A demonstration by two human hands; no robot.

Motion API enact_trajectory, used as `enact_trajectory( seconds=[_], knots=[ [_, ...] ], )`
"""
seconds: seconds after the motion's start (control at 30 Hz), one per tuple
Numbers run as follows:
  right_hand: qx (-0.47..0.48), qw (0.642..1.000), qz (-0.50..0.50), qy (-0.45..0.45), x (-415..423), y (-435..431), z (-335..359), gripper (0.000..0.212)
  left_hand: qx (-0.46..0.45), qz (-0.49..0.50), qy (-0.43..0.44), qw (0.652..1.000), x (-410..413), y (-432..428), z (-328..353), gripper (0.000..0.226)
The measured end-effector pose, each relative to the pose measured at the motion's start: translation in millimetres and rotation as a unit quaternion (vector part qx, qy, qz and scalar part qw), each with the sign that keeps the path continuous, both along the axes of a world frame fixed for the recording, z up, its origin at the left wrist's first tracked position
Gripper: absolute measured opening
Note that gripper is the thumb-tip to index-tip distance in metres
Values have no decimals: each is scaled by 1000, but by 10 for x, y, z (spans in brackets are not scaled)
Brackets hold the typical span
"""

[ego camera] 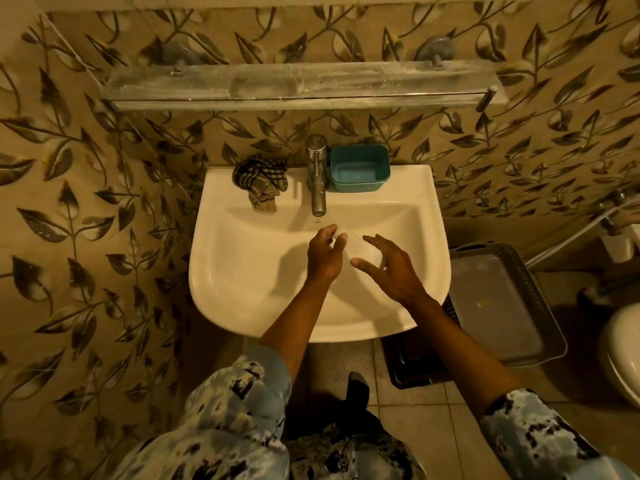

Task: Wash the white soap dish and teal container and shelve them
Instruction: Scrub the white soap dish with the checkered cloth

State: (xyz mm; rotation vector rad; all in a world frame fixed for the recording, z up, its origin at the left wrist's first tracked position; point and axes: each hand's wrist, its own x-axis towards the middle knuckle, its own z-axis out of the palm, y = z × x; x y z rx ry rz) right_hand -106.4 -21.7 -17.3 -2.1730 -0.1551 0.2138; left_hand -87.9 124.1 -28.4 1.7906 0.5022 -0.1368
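Observation:
The white soap dish is over the bowl of the white sink, just below the tap's spout. My left hand grips its left end with thumb and fingers. My right hand has its fingers spread around the dish's right side; whether it touches the dish I cannot tell. The teal container stands empty and upright on the sink's back ledge, right of the tap. The glass shelf hangs on the wall above the sink, with nothing on it.
A chrome tap stands at the sink's back centre, no water visibly running. A checked cloth lies bunched on the ledge left of it. A grey basket with a lid sits right of the sink, a toilet beyond.

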Motion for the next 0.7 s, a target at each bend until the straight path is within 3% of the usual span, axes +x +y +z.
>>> enact_trajectory(
  seconds=[0.2, 0.3, 0.4, 0.47, 0.5, 0.53, 0.6, 0.7],
  knots=[
    [48, 989, 4, 138, 188, -28, -170, 75, 21, -17, -18, 999, 100, -122, -76, 43],
    [14, 996, 10, 87, 240, -62, -238, 63, 46, -32, -22, 998, 142, -103, -100, 40],
    [-106, 993, 38, -22, 308, -108, -383, 60, 88, 34, -58, 994, 113, 52, -221, 25],
    [-76, 997, -16, -7, 378, -152, -488, 58, 125, 109, -48, 985, 110, 251, -297, 23],
    [-8, 997, -75, 34, 418, -160, -493, 55, 153, 131, -40, 979, 146, 372, -316, 23],
    [88, 981, -146, 96, 460, -158, -455, 51, 182, 146, -32, 972, 209, 503, -337, 24],
    [285, 894, -247, 243, 529, -166, -371, 35, 235, 157, -31, 959, 393, 746, -318, 26],
    [451, 761, -267, 382, 525, -205, -356, 23, 374, 86, -47, 922, 702, 1062, -279, 41]
  ],
)
